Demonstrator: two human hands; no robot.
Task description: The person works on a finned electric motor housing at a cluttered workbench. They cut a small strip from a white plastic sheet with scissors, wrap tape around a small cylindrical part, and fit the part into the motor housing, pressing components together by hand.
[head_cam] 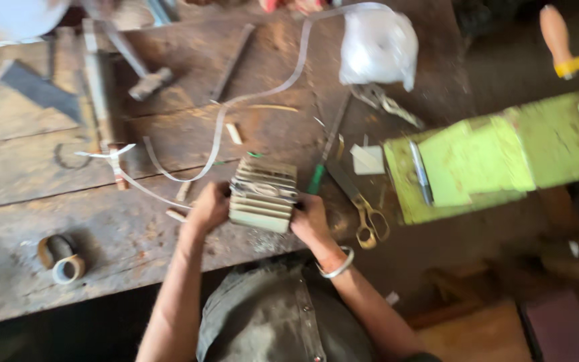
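Note:
A finned metal cylinder block (pixel 263 194), pale and ribbed, rests near the front edge of a worn wooden workbench (pixel 48 174). My left hand (pixel 206 209) grips its left side. My right hand (pixel 309 221), with a silver bangle on the wrist, holds its right side. Both hands clasp the block between them. The picture is blurred, so my fingertips are hard to make out.
Just right of the block lie a green-handled screwdriver (pixel 316 177) and scissors (pixel 363 214). A hammer (pixel 149 80), a thin curved metal strip (pixel 236 100), a white plastic bag (pixel 376 43) and pliers (pixel 387 104) lie behind. A tape roll (pixel 61 258) sits left. A green bench (pixel 504 157) stands right.

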